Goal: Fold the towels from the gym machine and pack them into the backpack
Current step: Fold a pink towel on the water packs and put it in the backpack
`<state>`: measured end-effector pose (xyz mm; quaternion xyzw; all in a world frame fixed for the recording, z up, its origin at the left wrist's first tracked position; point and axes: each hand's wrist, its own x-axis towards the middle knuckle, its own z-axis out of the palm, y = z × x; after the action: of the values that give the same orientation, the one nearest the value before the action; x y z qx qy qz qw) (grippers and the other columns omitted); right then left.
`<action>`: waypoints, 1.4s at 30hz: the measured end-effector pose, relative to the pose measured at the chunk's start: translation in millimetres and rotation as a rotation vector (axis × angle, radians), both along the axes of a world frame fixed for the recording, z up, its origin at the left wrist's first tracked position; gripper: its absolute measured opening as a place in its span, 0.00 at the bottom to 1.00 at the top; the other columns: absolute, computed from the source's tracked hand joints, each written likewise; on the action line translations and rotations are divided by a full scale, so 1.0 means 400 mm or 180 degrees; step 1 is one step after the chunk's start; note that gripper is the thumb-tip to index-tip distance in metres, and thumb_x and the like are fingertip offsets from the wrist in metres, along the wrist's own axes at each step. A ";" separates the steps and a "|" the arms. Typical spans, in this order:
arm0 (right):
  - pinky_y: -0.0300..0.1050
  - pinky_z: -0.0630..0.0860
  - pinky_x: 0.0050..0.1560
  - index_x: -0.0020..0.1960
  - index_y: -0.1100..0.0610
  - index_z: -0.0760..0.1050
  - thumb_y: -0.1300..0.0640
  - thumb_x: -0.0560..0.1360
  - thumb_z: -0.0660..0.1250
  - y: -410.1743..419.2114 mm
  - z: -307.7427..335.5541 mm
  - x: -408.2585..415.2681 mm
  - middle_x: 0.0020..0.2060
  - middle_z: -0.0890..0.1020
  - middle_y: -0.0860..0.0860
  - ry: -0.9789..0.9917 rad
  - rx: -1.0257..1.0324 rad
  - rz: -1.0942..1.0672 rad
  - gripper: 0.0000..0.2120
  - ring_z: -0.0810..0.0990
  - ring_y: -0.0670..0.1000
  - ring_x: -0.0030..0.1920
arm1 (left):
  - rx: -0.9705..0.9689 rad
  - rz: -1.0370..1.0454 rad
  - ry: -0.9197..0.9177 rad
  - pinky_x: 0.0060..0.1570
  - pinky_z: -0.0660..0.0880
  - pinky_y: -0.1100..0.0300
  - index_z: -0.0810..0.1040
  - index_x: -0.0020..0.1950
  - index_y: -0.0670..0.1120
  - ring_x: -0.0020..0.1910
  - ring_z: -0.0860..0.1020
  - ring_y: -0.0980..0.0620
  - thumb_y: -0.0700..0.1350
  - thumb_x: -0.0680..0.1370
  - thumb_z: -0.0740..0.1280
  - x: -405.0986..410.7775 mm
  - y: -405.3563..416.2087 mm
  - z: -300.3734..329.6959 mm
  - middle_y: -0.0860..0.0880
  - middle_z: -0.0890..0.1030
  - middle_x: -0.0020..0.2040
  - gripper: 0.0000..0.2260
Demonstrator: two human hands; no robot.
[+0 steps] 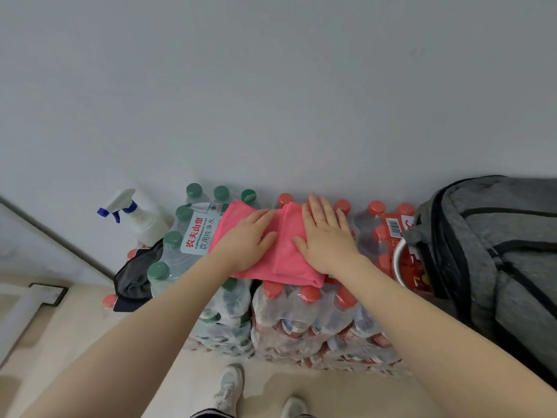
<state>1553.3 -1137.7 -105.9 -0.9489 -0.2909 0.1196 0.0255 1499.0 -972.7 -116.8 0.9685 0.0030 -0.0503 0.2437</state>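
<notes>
Both your palms flat on the pink towel, nothing gripped.

Your left hand (251,236) and right hand (327,236) lie with fingers straight, pressing the folded towel (286,260) onto the shrink-wrapped bottle packs (301,315), near their back edge by the wall. The grey backpack (497,251) stands just past the packs' right edge, spray bottle (135,215) off the left.

A plain pale grey painted wall (271,86) fills the space beyond the hands, evenly lit without hard shadows. Below the forearms runs a light beige smooth floor (75,342). Far left of the left hand, a dark slanted frame edge (54,236) borders a pale panel.
</notes>
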 end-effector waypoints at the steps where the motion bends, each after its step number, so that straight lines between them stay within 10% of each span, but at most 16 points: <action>1: 0.52 0.42 0.74 0.76 0.59 0.44 0.48 0.80 0.50 0.008 0.005 -0.014 0.76 0.42 0.55 -0.0072 0.0118 0.0071 0.30 0.40 0.54 0.76 | 0.0161 0.0033 -0.0088 0.71 0.55 0.57 0.58 0.74 0.44 0.72 0.60 0.47 0.47 0.81 0.54 0.004 0.016 0.001 0.46 0.61 0.74 0.22; 6: 0.49 0.61 0.66 0.70 0.59 0.62 0.60 0.79 0.52 0.048 0.002 -0.057 0.69 0.64 0.54 -0.0312 0.0500 0.0009 0.19 0.62 0.55 0.68 | 0.1205 -0.0177 0.0124 0.72 0.48 0.52 0.56 0.74 0.45 0.74 0.54 0.45 0.49 0.81 0.52 0.054 0.097 -0.002 0.47 0.57 0.76 0.22; 12: 0.48 0.49 0.73 0.76 0.57 0.47 0.52 0.81 0.47 0.072 -0.026 -0.061 0.76 0.51 0.51 -0.0218 0.0336 -0.0295 0.26 0.49 0.52 0.76 | 0.1265 -0.0383 0.0623 0.72 0.47 0.48 0.69 0.67 0.48 0.75 0.49 0.43 0.58 0.79 0.53 0.114 0.134 0.005 0.46 0.52 0.76 0.22; 15: 0.47 0.45 0.74 0.76 0.56 0.43 0.42 0.78 0.42 0.071 -0.034 -0.061 0.77 0.47 0.50 -0.0183 0.0114 -0.0270 0.31 0.45 0.49 0.76 | 0.0688 -0.0216 0.0492 0.70 0.56 0.51 0.75 0.60 0.43 0.72 0.58 0.42 0.56 0.76 0.63 0.130 0.148 0.012 0.43 0.60 0.73 0.20; 20: 0.46 0.43 0.74 0.76 0.56 0.39 0.36 0.72 0.33 0.074 -0.042 -0.061 0.76 0.45 0.50 -0.0227 -0.0140 -0.0240 0.38 0.43 0.49 0.76 | -0.0622 0.0444 0.0834 0.35 0.69 0.57 0.73 0.44 0.43 0.42 0.74 0.47 0.57 0.70 0.70 0.119 0.154 0.071 0.49 0.73 0.37 0.18; 24: 0.46 0.42 0.74 0.76 0.56 0.39 0.36 0.72 0.32 0.077 -0.045 -0.062 0.76 0.45 0.51 -0.0260 -0.0193 -0.0248 0.38 0.43 0.50 0.76 | -0.0689 0.0634 0.1845 0.31 0.71 0.61 0.75 0.48 0.41 0.30 0.72 0.51 0.54 0.69 0.73 0.101 0.204 0.101 0.46 0.75 0.35 0.18; 28: 0.47 0.41 0.74 0.76 0.56 0.40 0.37 0.64 0.26 0.076 -0.044 -0.067 0.76 0.45 0.51 -0.0318 -0.0228 -0.0217 0.44 0.43 0.50 0.76 | -0.1645 0.0709 0.1839 0.39 0.79 0.61 0.75 0.54 0.39 0.38 0.79 0.50 0.43 0.73 0.70 0.066 0.210 0.100 0.44 0.80 0.44 0.13; 35: 0.51 0.63 0.51 0.55 0.58 0.79 0.43 0.71 0.50 0.080 -0.056 -0.083 0.55 0.81 0.55 -0.1483 -0.0199 -0.0168 0.28 0.77 0.57 0.53 | -0.3059 0.1031 0.0992 0.22 0.72 0.66 0.69 0.50 0.44 0.27 0.73 0.53 0.41 0.76 0.65 0.059 0.085 0.140 0.46 0.75 0.37 0.06; 42: 0.48 0.71 0.59 0.57 0.56 0.77 0.59 0.77 0.56 0.026 -0.014 -0.072 0.54 0.79 0.51 0.0439 0.2386 -0.1097 0.14 0.76 0.52 0.55 | -0.3129 0.0849 0.0685 0.31 0.78 0.62 0.69 0.42 0.44 0.26 0.77 0.55 0.40 0.75 0.67 0.074 -0.038 0.129 0.47 0.78 0.32 0.07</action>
<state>1524.5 -1127.4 -111.6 -0.8985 -0.1489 0.0627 0.4082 1528.4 -987.8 -65.2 0.7203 0.1274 -0.1136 0.6723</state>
